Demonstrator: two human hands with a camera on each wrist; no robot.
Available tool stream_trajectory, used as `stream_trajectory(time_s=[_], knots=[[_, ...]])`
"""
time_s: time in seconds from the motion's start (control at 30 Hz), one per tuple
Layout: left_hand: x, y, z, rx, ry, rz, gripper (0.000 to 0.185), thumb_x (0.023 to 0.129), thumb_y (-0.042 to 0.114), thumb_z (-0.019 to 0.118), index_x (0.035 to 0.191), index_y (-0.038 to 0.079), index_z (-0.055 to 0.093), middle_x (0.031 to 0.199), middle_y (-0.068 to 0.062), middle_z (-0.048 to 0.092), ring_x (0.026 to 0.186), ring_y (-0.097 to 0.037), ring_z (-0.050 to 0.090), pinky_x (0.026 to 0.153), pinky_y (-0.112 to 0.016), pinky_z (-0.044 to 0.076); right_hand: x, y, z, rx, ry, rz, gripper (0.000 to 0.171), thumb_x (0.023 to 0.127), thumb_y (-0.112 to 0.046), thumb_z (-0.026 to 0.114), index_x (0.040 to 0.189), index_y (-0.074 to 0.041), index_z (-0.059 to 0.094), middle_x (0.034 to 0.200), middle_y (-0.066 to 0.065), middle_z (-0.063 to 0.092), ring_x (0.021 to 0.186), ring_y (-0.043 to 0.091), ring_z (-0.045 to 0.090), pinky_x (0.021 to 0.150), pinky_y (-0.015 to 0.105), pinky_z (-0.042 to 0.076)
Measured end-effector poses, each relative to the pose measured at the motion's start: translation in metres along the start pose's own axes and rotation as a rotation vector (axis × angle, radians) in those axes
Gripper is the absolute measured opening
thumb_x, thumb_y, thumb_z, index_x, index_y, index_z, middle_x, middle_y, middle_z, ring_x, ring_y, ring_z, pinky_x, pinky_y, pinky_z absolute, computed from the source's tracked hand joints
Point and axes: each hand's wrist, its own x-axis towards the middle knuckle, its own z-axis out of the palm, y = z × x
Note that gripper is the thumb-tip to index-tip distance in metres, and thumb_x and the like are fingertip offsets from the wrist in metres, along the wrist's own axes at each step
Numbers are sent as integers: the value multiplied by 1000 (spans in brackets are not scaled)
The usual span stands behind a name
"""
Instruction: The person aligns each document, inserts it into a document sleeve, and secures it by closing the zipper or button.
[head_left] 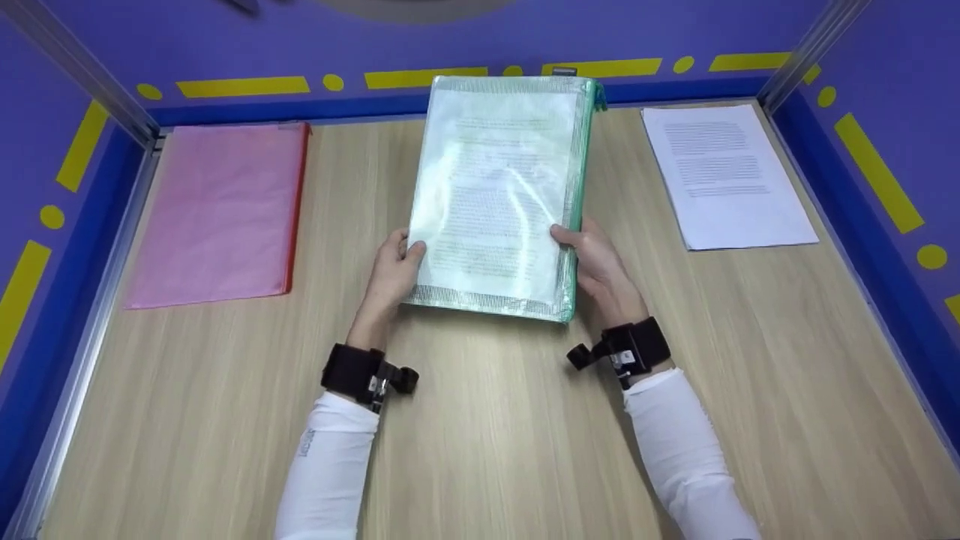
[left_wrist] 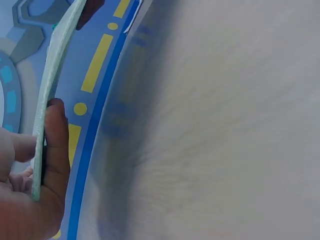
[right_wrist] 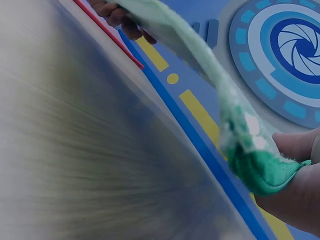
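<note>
Head view: a clear folder (head_left: pixel 495 199) with a green right edge is held up off the table (head_left: pixel 480 420), at the upper middle of the frame, printed text showing through it. The left hand (head_left: pixel 391 274) pinches its lower left edge, thumb in front; the right hand (head_left: pixel 601 262) likewise grips the lower right edge. A pink folder (head_left: pixel 217 217) lies at left, printed paper (head_left: pixel 727 180) at upper right.

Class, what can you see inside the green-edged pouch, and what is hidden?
A printed page shows inside the clear pouch. Its lines are too blurred to read; anything behind that page is covered.
</note>
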Motion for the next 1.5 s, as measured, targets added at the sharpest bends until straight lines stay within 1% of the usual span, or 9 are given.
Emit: stream_trajectory(time_s=[0.23, 0.43, 0.6, 0.8, 0.93, 1.1, 1.17, 1.37, 1.5], knots=[[-3, -2, 14, -55, -1, 69, 35, 107, 14, 35, 139, 1, 42, 113, -19, 64, 82, -14, 58, 66, -22, 46, -6, -7, -7, -172, 8, -10, 50, 97, -13, 60, 145, -10, 46, 115, 3, 69, 99, 17, 69, 85, 29, 55], [-2, 2, 33, -63, 4, 87, 31, 107, 13, 32, 134, 1, 42, 103, -11, 58, 81, -13, 51, 70, -23, 43, -14, -21, -25, -359, 22, -3, 56, 95, -11, 60, 148, -7, 41, 122, 10, 63, 97, 16, 67, 83, 27, 56], [-2, 5, 44, 57, -28, 61, 31, 108, 15, 32, 135, 3, 41, 95, -7, 51, 76, -14, 43, 68, -26, 39, -19, -28, -43, -543, 48, 6, 47, 92, -8, 64, 135, 6, 52, 104, 7, 63, 87, 13, 64, 80, 24, 55], [-2, 6, 50, 208, -108, 38, 40, 107, 16, 34, 145, 2, 35, 130, -21, 56, 89, -20, 52, 85, -33, 47, -17, -27, -58, -676, 89, 14, 42, 91, -10, 69, 124, 11, 58, 89, 0, 64, 77, 9, 63, 72, 21, 55], [-1, 6, 52, 273, -152, 15, 41, 106, 11, 33, 146, 3, 34, 139, -22, 53, 104, -23, 55, 95, -37, 49, -12, -24, -64, -717, 102, 32, 43, 89, -11, 71, 124, 12, 58, 95, 6, 66, 76, 9, 63, 72, 20, 56], [-3, 8, 56, 357, -195, -17, 50, 103, 5, 35, 153, 3, 27, 147, -23, 48, 97, -22, 57, 81, -33, 51, -8, -21, -71, -793, 109, 66, 49, 91, -15, 70, 132, 8, 56, 117, 19, 65, 82, 8, 62, 72, 18, 54], [-4, 8, 57, 381, -196, -27, 52, 103, 5, 37, 154, 4, 27, 149, -23, 47, 101, -24, 59, 82, -33, 52, -6, -20, -72, -811, 112, 76, 51, 91, -15, 70, 134, 7, 55, 123, 22, 63, 84, 8, 62, 71, 17, 54], [-2, 7, 62, 458, -148, -49, 56, 103, 9, 44, 155, 4, 25, 152, -20, 45, 128, -24, 55, 108, -39, 47, -3, -19, -75, -831, 115, 105, 53, 91, -14, 69, 137, 8, 52, 120, 23, 63, 87, 12, 64, 71, 19, 55], [-1, 6, 62, 502, -113, -14, 60, 101, 11, 51, 155, 2, 27, 136, -20, 58, 115, -23, 59, 98, -37, 51, -3, -22, -79, -889, 122, 117, 60, 93, -14, 66, 144, 7, 44, 116, 18, 61, 92, 14, 60, 71, 18, 51]])
